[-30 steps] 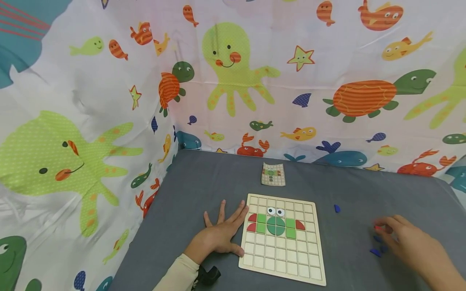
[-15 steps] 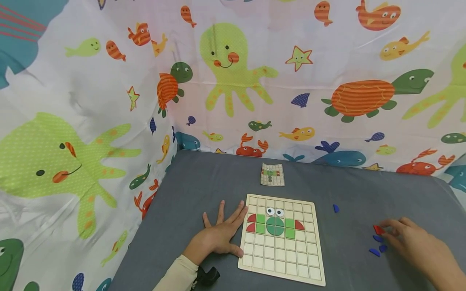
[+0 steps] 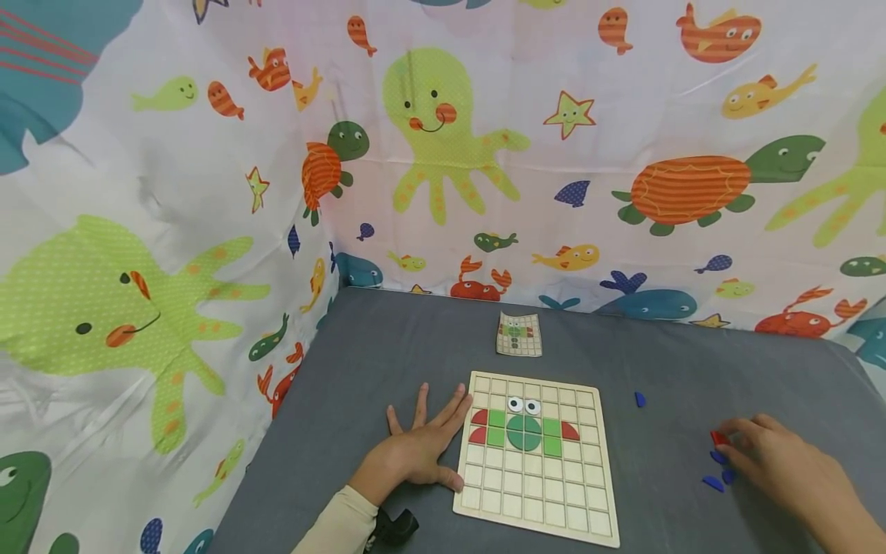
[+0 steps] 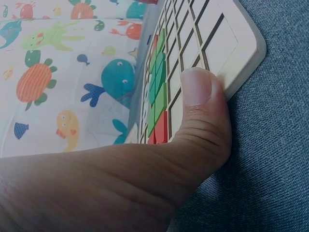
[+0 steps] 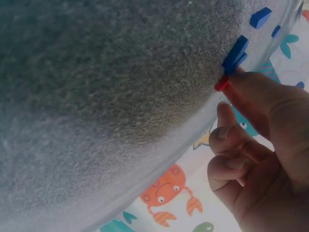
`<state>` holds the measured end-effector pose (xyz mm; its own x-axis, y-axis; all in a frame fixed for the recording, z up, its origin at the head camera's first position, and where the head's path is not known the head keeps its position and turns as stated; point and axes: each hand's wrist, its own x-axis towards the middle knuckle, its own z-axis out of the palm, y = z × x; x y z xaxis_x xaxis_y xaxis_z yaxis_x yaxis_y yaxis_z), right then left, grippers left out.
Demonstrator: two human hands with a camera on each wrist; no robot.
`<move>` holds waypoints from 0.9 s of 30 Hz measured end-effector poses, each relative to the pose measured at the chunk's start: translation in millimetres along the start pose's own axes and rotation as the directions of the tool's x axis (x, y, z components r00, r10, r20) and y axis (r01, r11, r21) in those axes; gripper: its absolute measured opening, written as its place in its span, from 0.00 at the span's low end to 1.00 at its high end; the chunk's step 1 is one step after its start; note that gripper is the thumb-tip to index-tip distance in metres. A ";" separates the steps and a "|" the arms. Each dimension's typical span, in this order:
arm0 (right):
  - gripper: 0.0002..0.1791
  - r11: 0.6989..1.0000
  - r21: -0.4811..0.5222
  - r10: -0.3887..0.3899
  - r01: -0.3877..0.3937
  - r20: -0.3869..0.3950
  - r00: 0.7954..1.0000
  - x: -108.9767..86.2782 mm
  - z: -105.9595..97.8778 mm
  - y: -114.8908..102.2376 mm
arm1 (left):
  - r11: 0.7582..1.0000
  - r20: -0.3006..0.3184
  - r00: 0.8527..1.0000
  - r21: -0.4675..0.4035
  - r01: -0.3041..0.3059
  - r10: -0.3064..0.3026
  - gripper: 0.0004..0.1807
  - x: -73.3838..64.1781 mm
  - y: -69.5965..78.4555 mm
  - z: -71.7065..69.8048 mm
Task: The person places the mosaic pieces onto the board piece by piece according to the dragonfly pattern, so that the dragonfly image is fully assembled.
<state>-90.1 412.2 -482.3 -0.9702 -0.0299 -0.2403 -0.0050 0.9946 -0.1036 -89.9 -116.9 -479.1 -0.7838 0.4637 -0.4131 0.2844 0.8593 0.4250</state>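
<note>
My left hand (image 3: 418, 448) lies with fingers spread on the grey cloth; its index fingertip and thumb touch the left edge of a wooden grid board (image 3: 536, 488). In the left wrist view, the thumb (image 4: 203, 96) rests on the board's rim. Set in the grid are two eye pieces (image 3: 524, 405), a green circle of quarter pieces (image 3: 524, 432), light green squares (image 3: 552, 436) and red quarter pieces (image 3: 570, 430). To the right, my right hand (image 3: 789, 462) pinches a red piece (image 5: 222, 83) between thumb and index finger, close beside several blue pieces (image 5: 236, 52).
A small pattern card (image 3: 518, 335) with a similar picture lies behind the board. One blue piece (image 3: 640, 399) sits alone between board and right hand. A curtain printed with sea animals (image 3: 457, 177) borders the cloth-covered table (image 3: 394, 331) at the back and left.
The right hand has shifted slightly to the right, and the red piece at its fingertips shows more than one second ago. The left hand and the board stay in place.
</note>
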 end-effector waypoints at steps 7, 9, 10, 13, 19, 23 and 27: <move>0.21 0.999 0.025 -0.030 0.029 0.038 0.999 10.5 2.0 1.9 | 1.000 0.011 1.000 -0.006 0.001 -0.001 0.71 -0.6 -0.2 0.4; 0.22 0.999 0.030 -0.034 0.032 0.050 0.998 13.1 1.5 0.9 | 1.000 0.010 1.000 -0.003 0.002 -0.002 0.71 -0.8 0.3 -0.1; 0.23 0.999 0.031 -0.031 0.030 0.053 0.998 13.8 0.7 -0.1 | 1.000 0.009 1.000 -0.002 0.003 -0.003 0.71 -0.8 0.7 -0.6; 0.24 0.999 0.027 -0.043 0.042 0.042 0.998 14.0 -3.2 -5.6 | 1.000 0.008 1.000 0.004 0.002 -0.002 0.71 -0.4 1.7 -1.6; 0.21 0.985 0.040 -0.165 0.168 -0.072 0.984 7.0 -11.5 -33.3 | 1.000 0.005 1.000 0.009 0.010 -0.010 0.71 -0.4 1.4 -1.4; 0.18 0.974 0.048 -0.211 0.220 -0.146 0.967 -2.5 -14.2 -60.7 | 1.000 0.005 1.000 0.005 0.012 -0.012 0.71 -0.6 1.4 -1.8; 0.15 0.964 0.046 -0.248 0.261 -0.198 0.948 -12.4 -13.6 -90.2 | 1.000 0.011 1.000 0.000 0.012 -0.012 0.71 -0.7 0.8 -1.2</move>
<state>-80.9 324.2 -456.9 -0.9668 -0.2551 -0.0111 -0.2474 0.9466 -0.2067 -89.8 -116.8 -477.6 -0.7812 0.4553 -0.4271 0.2745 0.8650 0.4200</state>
